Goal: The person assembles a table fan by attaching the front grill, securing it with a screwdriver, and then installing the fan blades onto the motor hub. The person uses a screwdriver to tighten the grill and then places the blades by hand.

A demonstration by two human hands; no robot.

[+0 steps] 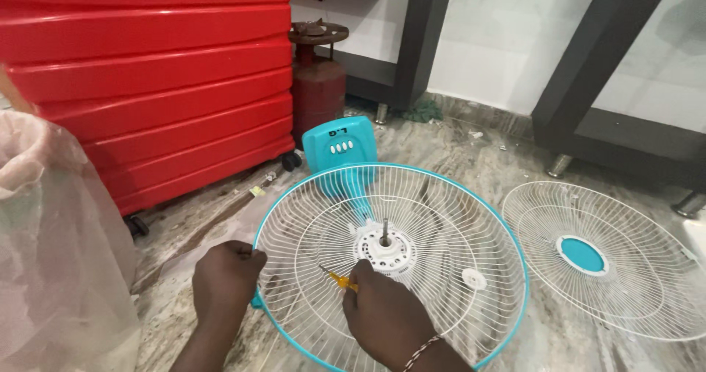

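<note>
A table fan lies on its back on the marble floor. Its rear wire guard [441, 217], white with a turquoise rim, faces up around the white motor hub [384, 248] and bare metal shaft [384, 229]. My left hand [226, 280] grips the guard's left rim. My right hand [382, 309] holds a small yellow-handled screwdriver [337, 277] over the wires just left of the hub. A small white round nut [473, 279] rests on the guard to the right. The turquoise fan base [340, 144] sticks out behind the guard.
The front guard [603, 258], white with a turquoise centre cap, lies flat on the right. A big red hard-shell suitcase [147, 78] stands at the left, a red gas cylinder [318, 78] behind it. A clear plastic bag [51, 247] fills the left edge. Dark furniture legs [559, 166] stand at the back.
</note>
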